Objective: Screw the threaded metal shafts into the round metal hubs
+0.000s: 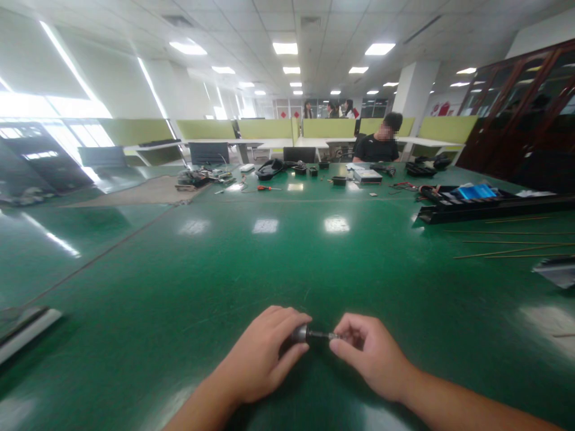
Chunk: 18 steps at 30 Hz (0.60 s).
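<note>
Near the front edge of the green table [287, 269], my left hand [269, 353] is wrapped round a dark cylinder with a metallic end [302, 333]. A thin dark shaft [320, 334] sticks out of the cylinder toward the right. My right hand [371, 353] pinches the far end of this shaft, where a small metallic piece [333, 336] shows at the fingertips. Most of the cylinder is hidden inside my left palm. The fingers of my right hand partly cover what they grip.
A black tray with a blue packet [477, 191] and thin rods [512, 242] lie at the right. Farther back are an orange screwdriver [268, 188], a white box [367, 175] and a pile of parts [204, 176]. A person [378, 143] sits across the table.
</note>
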Motion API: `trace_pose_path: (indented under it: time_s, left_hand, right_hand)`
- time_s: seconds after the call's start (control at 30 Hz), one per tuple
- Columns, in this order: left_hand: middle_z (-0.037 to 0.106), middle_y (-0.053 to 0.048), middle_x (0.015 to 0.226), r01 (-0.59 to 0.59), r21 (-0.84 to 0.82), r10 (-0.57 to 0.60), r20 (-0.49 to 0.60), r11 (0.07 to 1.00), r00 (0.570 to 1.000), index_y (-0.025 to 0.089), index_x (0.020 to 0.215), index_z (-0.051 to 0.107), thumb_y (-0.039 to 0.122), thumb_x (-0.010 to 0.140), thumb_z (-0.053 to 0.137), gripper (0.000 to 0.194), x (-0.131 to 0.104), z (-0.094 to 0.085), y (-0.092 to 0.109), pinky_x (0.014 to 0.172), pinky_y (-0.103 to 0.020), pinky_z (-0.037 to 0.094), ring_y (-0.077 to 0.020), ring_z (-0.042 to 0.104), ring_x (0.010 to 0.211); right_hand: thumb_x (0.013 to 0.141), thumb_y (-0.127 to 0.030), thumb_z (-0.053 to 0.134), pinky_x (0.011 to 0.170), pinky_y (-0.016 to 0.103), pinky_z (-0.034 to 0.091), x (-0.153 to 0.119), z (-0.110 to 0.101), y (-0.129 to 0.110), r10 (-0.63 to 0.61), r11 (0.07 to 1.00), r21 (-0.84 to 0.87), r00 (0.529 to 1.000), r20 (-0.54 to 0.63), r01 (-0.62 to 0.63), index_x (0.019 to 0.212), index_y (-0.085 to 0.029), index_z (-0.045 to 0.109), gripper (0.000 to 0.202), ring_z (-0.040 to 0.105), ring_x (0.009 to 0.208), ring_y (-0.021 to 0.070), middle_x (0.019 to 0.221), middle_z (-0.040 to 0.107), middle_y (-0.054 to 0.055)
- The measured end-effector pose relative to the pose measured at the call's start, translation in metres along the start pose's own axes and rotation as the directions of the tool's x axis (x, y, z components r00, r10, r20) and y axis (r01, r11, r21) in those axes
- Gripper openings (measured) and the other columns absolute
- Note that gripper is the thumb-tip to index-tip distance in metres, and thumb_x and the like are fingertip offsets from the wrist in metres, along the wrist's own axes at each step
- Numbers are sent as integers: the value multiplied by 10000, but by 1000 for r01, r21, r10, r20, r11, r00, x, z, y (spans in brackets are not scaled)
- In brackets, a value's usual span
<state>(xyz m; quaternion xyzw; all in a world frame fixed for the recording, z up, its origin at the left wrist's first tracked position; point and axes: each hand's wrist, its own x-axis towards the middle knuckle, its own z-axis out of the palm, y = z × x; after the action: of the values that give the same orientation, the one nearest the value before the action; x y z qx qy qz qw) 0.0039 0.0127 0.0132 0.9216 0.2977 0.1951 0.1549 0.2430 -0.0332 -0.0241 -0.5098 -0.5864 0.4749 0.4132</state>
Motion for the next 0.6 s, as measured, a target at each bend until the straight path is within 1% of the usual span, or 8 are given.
trace_pose_path:
  time_s: [0.17,0.27,0.33,0.4,0.43,0.47,0.53,0.6]
  left_hand:
    - [668,-83,1137,-11,-2,11,-23,1000,1000,234,1256,566,252,953,550,304,1,-1,0,938,-392,522,-233,620,1026]
    - [668,-79,1154,5,-11,-5,-25,1000,1000,240,1248,577,248,957,552,292,0,-3,-3,964,-385,526,-229,623,1057]
    - [669,-73,1169,57,-23,-59,-58,998,997,250,1248,583,277,966,551,284,0,-4,-9,975,-380,530,-226,630,1075]
    - [677,-67,1164,157,-56,-163,-130,986,978,256,1234,592,326,966,557,279,-1,-4,-19,969,-386,542,-228,649,1063]
    - [684,-66,1152,214,-86,-226,-176,973,958,253,1216,600,357,959,565,279,-1,-4,-24,962,-394,550,-231,661,1047]
    - [691,-66,1136,269,-136,-294,-226,953,929,246,1188,607,388,945,582,283,-1,-4,-30,960,-401,556,-236,672,1034]
    - [705,-73,1118,350,-260,-422,-314,900,850,224,1132,605,454,903,624,325,0,-3,-41,976,-410,562,-249,692,1039]
    - [716,-91,1124,382,-360,-506,-372,851,778,204,1127,575,521,871,635,412,2,-4,-50,994,-411,565,-260,703,1065]
  right_hand:
    - [824,-336,693,584,259,357,0,0,1,-5,1000,16,1000,6,5,752,-157,613,209,480,596,131,646,560,-18]
    - [811,-354,698,557,254,351,1,-3,2,-13,996,85,1000,28,11,739,-159,602,229,475,568,131,618,540,-23]
    - [811,-381,691,538,253,355,2,-5,3,-25,986,169,998,51,16,716,-166,581,259,476,539,131,590,529,-26]
    - [816,-398,684,524,251,359,2,-7,4,-33,974,228,997,67,17,699,-172,564,281,476,517,129,573,525,-28]
    - [817,-399,683,520,249,360,3,-7,4,-32,971,238,997,71,14,699,-172,562,283,476,513,128,571,525,-28]
    - [818,-396,684,519,247,359,3,-7,5,-30,971,237,997,76,11,703,-171,565,280,476,514,126,573,526,-29]
    - [819,-386,688,518,244,353,3,-5,6,-25,977,214,996,83,7,715,-166,575,268,472,516,122,583,527,-30]
    - [818,-380,690,519,242,343,3,-3,7,-27,984,179,997,79,12,724,-161,585,261,463,519,117,591,525,-32]
